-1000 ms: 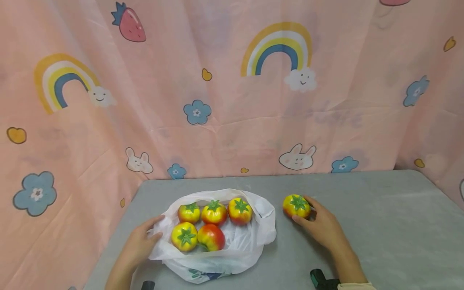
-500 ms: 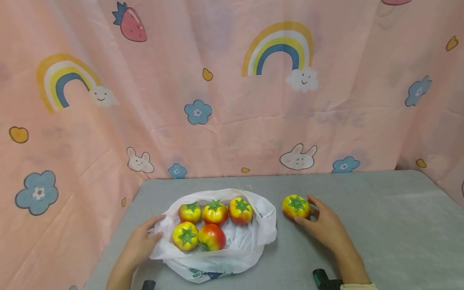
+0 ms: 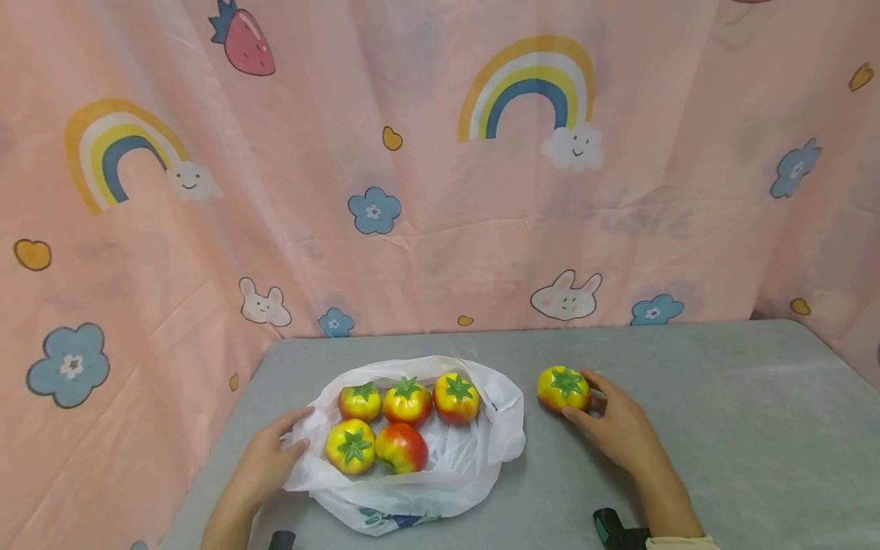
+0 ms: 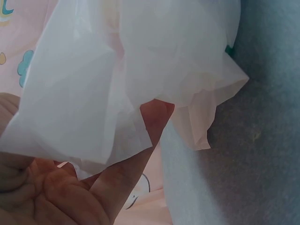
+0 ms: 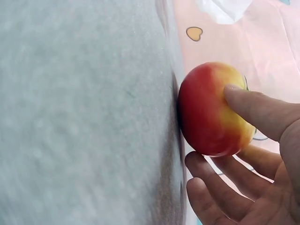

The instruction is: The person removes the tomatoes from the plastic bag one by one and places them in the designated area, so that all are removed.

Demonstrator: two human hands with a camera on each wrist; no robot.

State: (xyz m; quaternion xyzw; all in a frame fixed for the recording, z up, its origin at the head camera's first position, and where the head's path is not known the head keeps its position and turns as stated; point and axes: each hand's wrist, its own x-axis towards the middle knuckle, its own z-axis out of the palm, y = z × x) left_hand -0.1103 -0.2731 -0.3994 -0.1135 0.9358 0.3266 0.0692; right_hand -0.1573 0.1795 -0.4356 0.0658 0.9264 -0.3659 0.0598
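Fingers and thumb of my right hand (image 3: 619,428) hold a glossy yellow-and-red toy tomato (image 3: 565,388) with a green star-shaped top, to the right of the bag. In the right wrist view, the thumb presses one side of the tomato (image 5: 211,110) and fingers lie against the other, low by the tabletop. My left hand (image 3: 266,458) holds the left rim of a white plastic bag (image 3: 467,489). Thin plastic (image 4: 89,93) covers part of that hand's fingers in the left wrist view. Several similar tomatoes sit inside the wide-mouthed bag, one red tomato (image 3: 402,449) lying on its side.
A grey tabletop (image 3: 756,428) extends under everything, with much of its surface to the right of my right arm. Behind it hangs a pink curtain (image 3: 440,267) printed with rainbows, flowers and rabbits. Dark wrist gear (image 3: 615,528) shows below my right forearm.
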